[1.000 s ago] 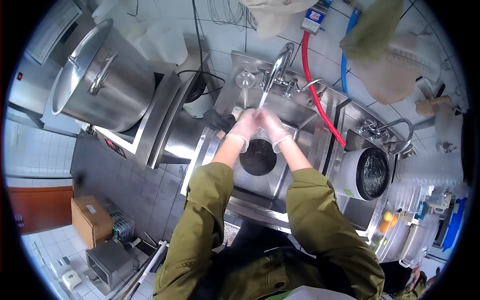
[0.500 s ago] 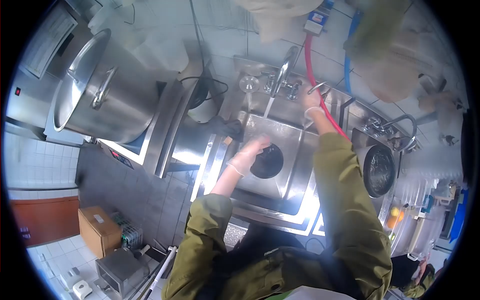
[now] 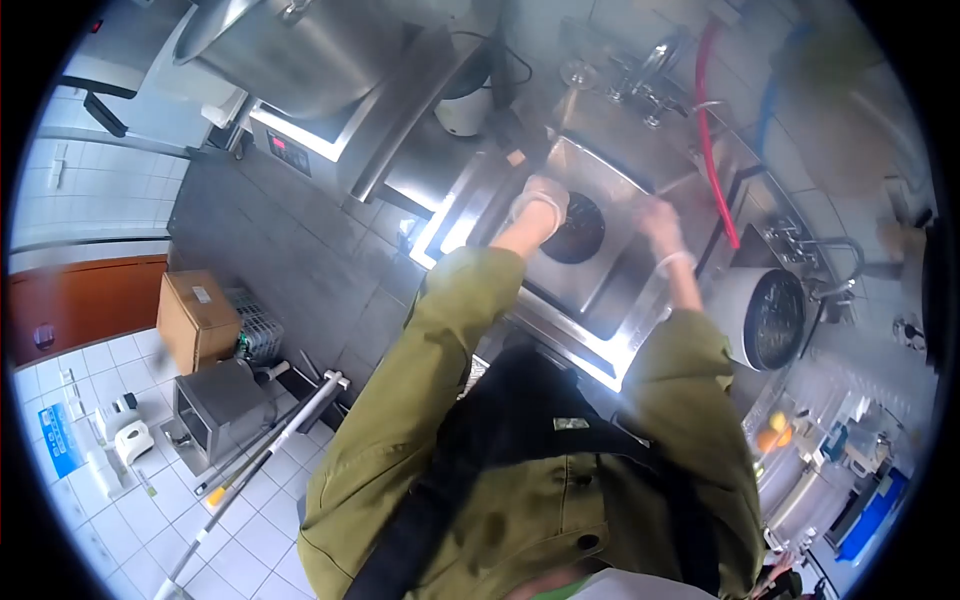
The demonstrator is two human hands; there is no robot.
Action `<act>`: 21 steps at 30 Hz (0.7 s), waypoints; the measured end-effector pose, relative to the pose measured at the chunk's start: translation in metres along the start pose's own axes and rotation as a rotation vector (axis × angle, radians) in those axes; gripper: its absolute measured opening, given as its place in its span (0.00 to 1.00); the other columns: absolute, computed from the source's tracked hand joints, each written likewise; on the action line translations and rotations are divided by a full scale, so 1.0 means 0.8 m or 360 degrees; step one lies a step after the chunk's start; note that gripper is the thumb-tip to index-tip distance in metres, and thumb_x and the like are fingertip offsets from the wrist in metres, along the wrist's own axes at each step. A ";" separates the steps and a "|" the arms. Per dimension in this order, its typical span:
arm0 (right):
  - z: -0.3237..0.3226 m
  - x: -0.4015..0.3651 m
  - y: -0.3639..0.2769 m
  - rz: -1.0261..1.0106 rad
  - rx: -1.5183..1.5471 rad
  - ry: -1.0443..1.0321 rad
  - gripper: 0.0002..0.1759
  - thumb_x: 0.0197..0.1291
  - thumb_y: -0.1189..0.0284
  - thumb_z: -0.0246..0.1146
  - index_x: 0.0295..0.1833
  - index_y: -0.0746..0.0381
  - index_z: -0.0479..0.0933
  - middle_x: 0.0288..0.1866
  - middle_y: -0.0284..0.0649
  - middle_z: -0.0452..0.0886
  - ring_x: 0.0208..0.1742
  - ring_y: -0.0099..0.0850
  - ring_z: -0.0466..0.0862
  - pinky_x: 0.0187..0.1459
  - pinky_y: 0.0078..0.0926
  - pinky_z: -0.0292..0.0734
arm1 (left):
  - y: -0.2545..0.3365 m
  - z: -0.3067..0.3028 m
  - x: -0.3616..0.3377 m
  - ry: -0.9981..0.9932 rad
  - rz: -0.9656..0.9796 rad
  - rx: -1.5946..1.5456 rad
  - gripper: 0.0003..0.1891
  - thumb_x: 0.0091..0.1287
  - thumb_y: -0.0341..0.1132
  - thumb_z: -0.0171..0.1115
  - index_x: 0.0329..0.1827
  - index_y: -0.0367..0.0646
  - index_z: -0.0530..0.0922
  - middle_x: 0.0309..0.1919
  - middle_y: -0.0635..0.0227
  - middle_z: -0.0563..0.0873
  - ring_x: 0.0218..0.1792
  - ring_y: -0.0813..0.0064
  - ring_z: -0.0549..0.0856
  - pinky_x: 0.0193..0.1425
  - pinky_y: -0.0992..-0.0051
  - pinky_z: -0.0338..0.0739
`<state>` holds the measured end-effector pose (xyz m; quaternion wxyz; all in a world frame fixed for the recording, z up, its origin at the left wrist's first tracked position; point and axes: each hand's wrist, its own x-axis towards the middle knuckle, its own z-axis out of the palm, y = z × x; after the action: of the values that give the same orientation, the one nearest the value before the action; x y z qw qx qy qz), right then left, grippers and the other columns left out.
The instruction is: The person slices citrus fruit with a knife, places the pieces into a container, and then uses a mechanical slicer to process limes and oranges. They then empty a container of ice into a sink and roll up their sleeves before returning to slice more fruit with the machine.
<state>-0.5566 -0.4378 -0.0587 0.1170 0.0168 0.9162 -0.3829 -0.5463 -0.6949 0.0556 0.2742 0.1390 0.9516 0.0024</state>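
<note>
Both hands wear clear gloves and reach over a steel sink (image 3: 640,290). My left hand (image 3: 541,198) is at the upper left edge of a dark round thing (image 3: 577,230) in the basin, overlapping it in this view. Its fingers look curled in, and I cannot tell what they hold. My right hand (image 3: 664,228) is blurred by motion near the basin's right side, apart from the dark round thing. Behind the basin stands a chrome faucet (image 3: 655,65), hazy in this view. A red hose (image 3: 708,130) hangs down to the right of it.
A large steel pot (image 3: 300,55) stands on a cooker (image 3: 290,140) at the upper left. Right of the sink sits a round dark-faced container (image 3: 775,318) under a second faucet (image 3: 835,250). A cardboard box (image 3: 200,320) and a long pole (image 3: 250,470) are on the floor at left.
My right hand has come away from the faucet area, down over the basin. The water stream seen earlier no longer shows. My left hand has moved to the dark thing's upper left edge. The view has turned.
</note>
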 end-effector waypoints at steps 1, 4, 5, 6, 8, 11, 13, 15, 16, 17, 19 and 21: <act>0.013 -0.043 -0.033 -0.0041 0.0547 0.0078 0.14 0.63 0.68 0.56 0.49 0.63 0.80 0.36 0.40 0.84 0.34 0.27 0.81 0.39 0.26 0.77 | 0.012 0.031 0.028 0.0036 0.0027 -0.0201 0.15 0.65 0.42 0.53 0.46 0.46 0.85 0.47 0.56 0.85 0.50 0.59 0.84 0.54 0.65 0.76; -0.030 -0.118 -0.230 -0.0798 0.0545 -0.0276 0.16 0.67 0.64 0.53 0.53 0.60 0.80 0.48 0.38 0.83 0.47 0.30 0.82 0.50 0.26 0.75 | 0.035 0.065 0.043 0.0646 0.0709 -0.0178 0.11 0.61 0.40 0.60 0.39 0.44 0.84 0.33 0.71 0.86 0.42 0.74 0.85 0.48 0.69 0.78; -0.028 -0.124 -0.257 -0.0918 0.0519 -0.0466 0.19 0.68 0.60 0.52 0.52 0.59 0.80 0.49 0.41 0.82 0.51 0.35 0.81 0.53 0.28 0.73 | 0.042 0.062 0.039 0.0694 0.0882 -0.0125 0.11 0.61 0.41 0.60 0.39 0.44 0.84 0.33 0.71 0.86 0.42 0.74 0.85 0.48 0.69 0.78; -0.024 -0.127 -0.280 -0.1098 0.0095 -0.0648 0.21 0.66 0.56 0.54 0.53 0.59 0.81 0.50 0.42 0.81 0.54 0.37 0.80 0.55 0.29 0.72 | 0.044 0.059 0.037 0.0681 0.1000 -0.0126 0.11 0.62 0.41 0.60 0.39 0.44 0.84 0.34 0.71 0.86 0.42 0.74 0.85 0.48 0.69 0.78; -0.043 -0.163 -0.346 -0.0839 -0.0509 -0.0849 0.26 0.59 0.55 0.63 0.57 0.62 0.77 0.53 0.43 0.80 0.57 0.36 0.78 0.59 0.30 0.70 | 0.049 0.047 0.028 0.0475 0.1073 -0.0161 0.12 0.62 0.41 0.59 0.39 0.44 0.83 0.34 0.70 0.86 0.41 0.74 0.85 0.48 0.70 0.78; -0.076 -0.193 -0.371 -0.0431 0.0150 -0.1303 0.35 0.55 0.57 0.67 0.63 0.68 0.71 0.57 0.49 0.79 0.61 0.39 0.76 0.62 0.33 0.68 | 0.057 0.033 0.024 0.0268 0.1083 -0.0206 0.12 0.62 0.42 0.58 0.39 0.44 0.83 0.35 0.69 0.87 0.41 0.74 0.84 0.47 0.70 0.77; -0.091 -0.218 -0.381 -0.0489 0.0057 -0.1248 0.34 0.56 0.57 0.66 0.63 0.67 0.70 0.57 0.49 0.78 0.61 0.40 0.76 0.62 0.33 0.68 | 0.062 0.021 0.024 0.0167 0.1089 -0.0250 0.13 0.62 0.43 0.58 0.39 0.44 0.83 0.36 0.69 0.87 0.40 0.74 0.84 0.47 0.70 0.77; -0.097 -0.235 -0.372 -0.0923 -0.0121 -0.1032 0.28 0.60 0.58 0.62 0.60 0.67 0.71 0.47 0.43 0.82 0.51 0.39 0.80 0.58 0.32 0.72 | 0.066 0.008 0.025 0.0087 0.1072 -0.0347 0.13 0.62 0.43 0.58 0.39 0.44 0.83 0.36 0.69 0.87 0.40 0.74 0.84 0.47 0.71 0.76; -0.096 -0.244 -0.371 -0.0946 -0.0098 -0.0764 0.23 0.60 0.61 0.62 0.55 0.66 0.71 0.44 0.42 0.81 0.48 0.39 0.80 0.55 0.33 0.73 | 0.067 0.000 0.025 0.0060 0.1062 -0.0423 0.13 0.62 0.43 0.57 0.39 0.44 0.83 0.36 0.68 0.87 0.40 0.74 0.84 0.47 0.71 0.76; -0.094 -0.252 -0.375 -0.0969 -0.0081 -0.0492 0.19 0.59 0.64 0.61 0.50 0.65 0.72 0.42 0.42 0.79 0.46 0.39 0.80 0.51 0.35 0.74 | 0.066 -0.013 0.027 0.0026 0.1042 -0.0531 0.13 0.62 0.43 0.57 0.39 0.44 0.83 0.37 0.68 0.87 0.39 0.75 0.84 0.46 0.71 0.76; -0.075 -0.255 -0.372 -0.1795 -0.0734 0.0409 0.07 0.51 0.70 0.59 0.35 0.59 0.70 0.31 0.41 0.73 0.35 0.36 0.78 0.35 0.37 0.74 | 0.066 -0.045 0.025 0.0001 0.0979 -0.0786 0.14 0.62 0.44 0.57 0.39 0.45 0.83 0.37 0.68 0.88 0.39 0.75 0.84 0.46 0.71 0.76; -0.058 -0.286 -0.358 -0.1872 -0.0896 0.0767 0.08 0.47 0.70 0.59 0.34 0.56 0.71 0.31 0.37 0.72 0.34 0.32 0.77 0.33 0.31 0.74 | 0.058 -0.085 0.026 0.0088 0.0983 -0.1258 0.14 0.62 0.44 0.56 0.39 0.45 0.83 0.38 0.67 0.88 0.38 0.75 0.84 0.46 0.72 0.75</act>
<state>-0.3783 -0.5934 0.2246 -0.3168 -0.4289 0.8380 -0.1161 -0.5863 -0.6396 0.1066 0.2671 0.2995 0.7992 0.4474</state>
